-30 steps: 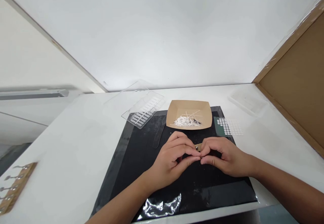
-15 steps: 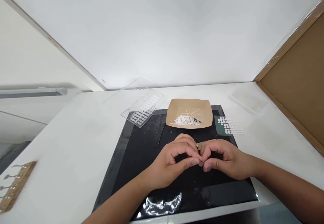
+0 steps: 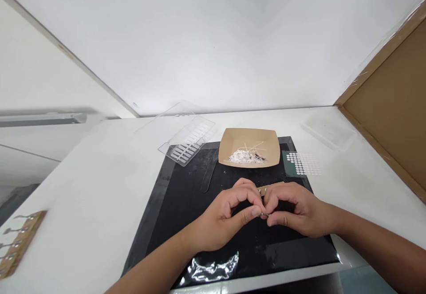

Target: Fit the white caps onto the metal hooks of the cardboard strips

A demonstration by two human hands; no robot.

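Note:
My left hand [image 3: 226,216] and my right hand [image 3: 299,209] meet over the black mat [image 3: 186,205], thumbs against index fingers. Between their fingertips is a tiny dark, silvery piece [image 3: 265,214], too small to name. Both hands are closed in a pinch on it. Just behind my fingers lies a narrow brown strip [image 3: 262,190] with small shiny metal bits on it, partly hidden by my right hand.
Behind the hands stands a cardboard tray [image 3: 229,143] of white scraps and thin sticks. A dark flat file [image 3: 209,176] and a clear case [image 3: 186,145] lie left. White dots on a green card [image 3: 290,167] and a clear lid [image 3: 328,132] are right. A wooden rack [image 3: 23,245] stands far left.
My fingertips have shifted slightly, and more of the silvery piece and the brown strip behind now shows. Both hands keep their pinch; the view has moved a little.

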